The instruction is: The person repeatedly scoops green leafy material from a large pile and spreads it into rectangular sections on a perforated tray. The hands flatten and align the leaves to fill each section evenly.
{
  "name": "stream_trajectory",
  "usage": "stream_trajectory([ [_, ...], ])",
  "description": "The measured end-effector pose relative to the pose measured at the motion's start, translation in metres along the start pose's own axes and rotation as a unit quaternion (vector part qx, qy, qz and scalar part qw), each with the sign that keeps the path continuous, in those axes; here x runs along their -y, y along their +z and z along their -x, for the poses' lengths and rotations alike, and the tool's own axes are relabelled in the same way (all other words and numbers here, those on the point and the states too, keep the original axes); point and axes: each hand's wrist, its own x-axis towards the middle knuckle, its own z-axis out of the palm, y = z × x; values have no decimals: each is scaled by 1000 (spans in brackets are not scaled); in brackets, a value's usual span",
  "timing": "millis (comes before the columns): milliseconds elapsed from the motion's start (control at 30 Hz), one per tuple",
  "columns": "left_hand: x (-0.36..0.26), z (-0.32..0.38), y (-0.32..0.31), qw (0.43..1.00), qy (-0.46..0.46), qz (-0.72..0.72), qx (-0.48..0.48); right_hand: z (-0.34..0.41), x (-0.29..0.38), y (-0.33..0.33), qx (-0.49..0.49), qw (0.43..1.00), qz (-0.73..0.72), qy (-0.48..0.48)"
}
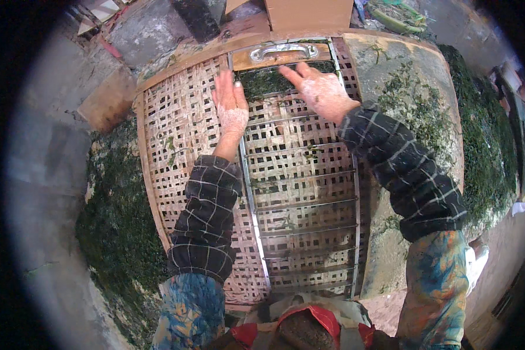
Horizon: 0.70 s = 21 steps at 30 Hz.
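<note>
A long metal frame with thin crossbars (304, 202) lies on a woven lattice mat (188, 113). At its far end is a wooden strip (245, 60) with a metal pull handle (284, 51). Dark green shredded plant matter (264, 83) fills the first section below that strip. My left hand (232, 103) lies flat with fingers extended along the frame's left rail, at the left edge of the green layer. My right hand (321, 89) is over the right part of that layer, fingers spread and pointing left, partly hiding it. Neither hand grips anything.
Right of the mat is a board (402, 113) strewn with green bits. Heaps of dark green matter lie at the left (118, 201) and far right (481, 131). A cardboard box (308, 15) stands beyond the mat, with a green-rimmed basket (396, 17) at its right.
</note>
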Motion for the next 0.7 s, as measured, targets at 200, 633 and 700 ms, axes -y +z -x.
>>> stream_trajectory([
  [200, -24, -1, -15, 989, 131, -8, -64, -40, 26, 31, -7, 992, -47, -120],
  [633, -49, -6, -18, 928, 262, -141, 223, -59, -41, 24, -284, 937, -190, 69],
  [700, -50, -5, -18, 928, 253, -154, 226, -68, -38, 24, -235, 964, -119, 33],
])
